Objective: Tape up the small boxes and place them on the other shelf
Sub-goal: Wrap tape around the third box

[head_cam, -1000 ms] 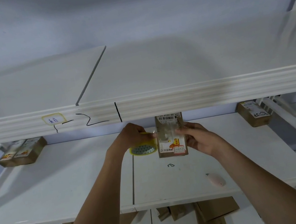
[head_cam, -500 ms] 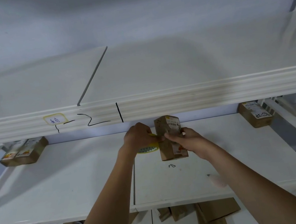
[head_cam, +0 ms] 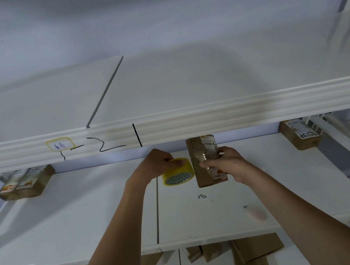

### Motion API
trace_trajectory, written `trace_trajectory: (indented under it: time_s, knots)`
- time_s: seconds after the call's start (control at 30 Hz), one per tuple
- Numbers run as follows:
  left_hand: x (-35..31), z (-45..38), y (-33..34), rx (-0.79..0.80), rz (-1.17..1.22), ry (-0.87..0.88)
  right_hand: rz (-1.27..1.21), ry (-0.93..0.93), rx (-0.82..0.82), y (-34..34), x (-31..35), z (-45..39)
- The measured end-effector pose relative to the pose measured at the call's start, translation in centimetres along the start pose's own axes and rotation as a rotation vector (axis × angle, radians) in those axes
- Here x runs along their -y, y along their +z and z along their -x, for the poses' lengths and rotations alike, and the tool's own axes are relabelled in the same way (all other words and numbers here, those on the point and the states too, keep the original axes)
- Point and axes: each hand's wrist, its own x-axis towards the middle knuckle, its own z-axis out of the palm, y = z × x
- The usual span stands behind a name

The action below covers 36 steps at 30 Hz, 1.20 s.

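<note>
A small brown cardboard box [head_cam: 203, 150] with printed labels stands on end above the middle shelf [head_cam: 90, 214]. My right hand [head_cam: 227, 165] grips its right side, thumb across the front. My left hand [head_cam: 154, 165] holds a yellow roll of clear tape [head_cam: 177, 173] right beside the box's left face. A stretch of clear tape lies over the box's front. The box's top sits just under the upper shelf's front edge [head_cam: 213, 117].
Two labelled boxes [head_cam: 25, 182] lie at the shelf's far left and one box [head_cam: 300, 135] at the far right. A pink cutter [head_cam: 256, 213] lies near the front edge. Several flat cardboard pieces [head_cam: 252, 253] lie on the lower shelf.
The box has been turned from label-front to show its side. The tape roll has shifted right, close against the box. My right hand has slid up the box's side.
</note>
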Motion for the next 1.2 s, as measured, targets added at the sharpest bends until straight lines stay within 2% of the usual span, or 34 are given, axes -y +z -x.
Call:
trace_trajectory:
  time_s: [0.17,0.3,0.47,0.7,0.87,0.97,1.1,1.2]
  knots:
    - [0.0,-0.2,-0.6,-0.004,-0.062,-0.019,-0.024,-0.001,0.02,0.3,-0.5,-0.3]
    - [0.8,-0.2,-0.6,-0.114,-0.278,-0.096,-0.045,-0.039,0.013,0.2,-0.1,-0.3]
    - [0.8,-0.3,-0.5,-0.121,-0.255,-0.094,-0.127,-0.026,0.064,0.0,0.1,-0.3]
    - [-0.5,-0.5,-0.5,-0.091,-0.232,-0.054,-0.247,-0.052,0.219,-0.1,0.1,-0.6]
    - [-1.9,-0.7,0.2,-0.044,-0.095,-0.027,-0.446,-0.007,0.318,0.4,0.6,0.5]
    - [-2.0,-0.7,0.2,-0.047,-0.099,-0.023,-0.516,0.083,0.314,0.3,0.4,0.9]
    - [-1.6,-0.7,0.6,-0.106,-0.183,-0.01,-0.278,0.04,0.291,0.7,0.0,0.2]
    - [-2.5,-0.7,1.3,-0.078,-0.325,-0.007,-0.066,0.004,0.171,1.7,0.2,0.2]
